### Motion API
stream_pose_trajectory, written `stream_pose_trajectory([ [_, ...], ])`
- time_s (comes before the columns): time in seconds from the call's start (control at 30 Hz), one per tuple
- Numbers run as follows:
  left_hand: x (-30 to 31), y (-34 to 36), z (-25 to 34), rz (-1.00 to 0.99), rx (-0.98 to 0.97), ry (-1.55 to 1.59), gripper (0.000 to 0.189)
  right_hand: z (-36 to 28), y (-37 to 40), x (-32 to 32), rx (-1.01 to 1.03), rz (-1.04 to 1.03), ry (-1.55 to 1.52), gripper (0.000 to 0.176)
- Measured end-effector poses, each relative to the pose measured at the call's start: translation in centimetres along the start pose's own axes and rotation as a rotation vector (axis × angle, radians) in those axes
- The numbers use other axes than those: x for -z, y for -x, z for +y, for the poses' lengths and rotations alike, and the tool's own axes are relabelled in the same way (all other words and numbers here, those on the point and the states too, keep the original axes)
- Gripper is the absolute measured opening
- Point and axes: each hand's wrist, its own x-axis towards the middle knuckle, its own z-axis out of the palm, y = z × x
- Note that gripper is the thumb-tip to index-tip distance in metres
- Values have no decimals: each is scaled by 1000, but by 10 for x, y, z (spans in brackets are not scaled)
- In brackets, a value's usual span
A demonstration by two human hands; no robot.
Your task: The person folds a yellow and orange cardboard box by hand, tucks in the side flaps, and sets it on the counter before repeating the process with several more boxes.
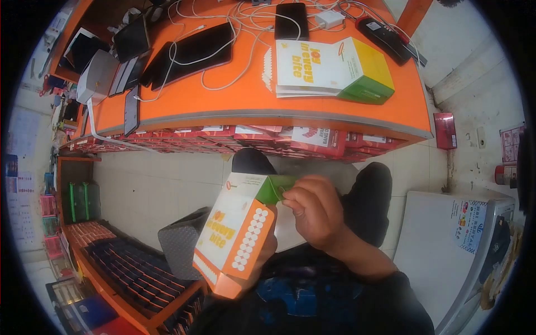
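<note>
A white, orange and green food carton [231,215] printed "joy in every bite" is tilted above my lap. My left hand [267,248] supports it from beneath and behind, mostly hidden by the carton. With finger and thumb, my right hand [314,209] pinches the green flap [273,190] at the carton's upper end. On the orange table [234,109] ahead lie similar folded cartons [312,67], with a green and yellow end facing right.
Tablets [195,56], a phone [291,22], tangled white cables [245,50] and a card terminal [382,39] lie on the table. Red boxes [318,139] are stacked beneath it. A white appliance [441,240] stands right; an orange-edged rack [134,268] is at left.
</note>
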Motion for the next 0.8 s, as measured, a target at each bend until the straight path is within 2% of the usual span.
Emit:
stream_pose_trajectory([
  [0.03,2,-3,0,0,-1,0,29,-1,0,1,0,1,0,24],
  [0.1,9,-14,-2,-84,284,632,33,-2,1,2,-169,34,-105,23],
  [0.17,14,-23,-3,-168,567,1267,38,-6,-2,3,-164,19,-107,23],
  [0.3,8,-18,6,-273,637,1360,39,-7,0,2,-136,-6,-68,24],
  [0.37,1,-6,18,-255,808,1576,40,-6,0,3,-131,-16,-73,24],
  [0.4,4,-12,18,-255,808,1575,40,-6,0,3,-127,-26,-75,23],
  [0.47,11,-25,18,-145,988,1789,25,-7,3,2,-121,-20,-59,18],
  [0.5,7,-19,20,-145,987,1790,25,-7,3,2,-114,-14,-42,17],
  [0.57,-5,1,22,-162,859,1770,40,-9,2,2,-121,-12,-40,16],
  [0.6,-5,1,19,-162,858,1771,40,-9,1,2,-126,-11,-40,16],
  [0.8,3,-3,1,-213,488,1501,48,0,5,0,-97,24,-66,21],
])
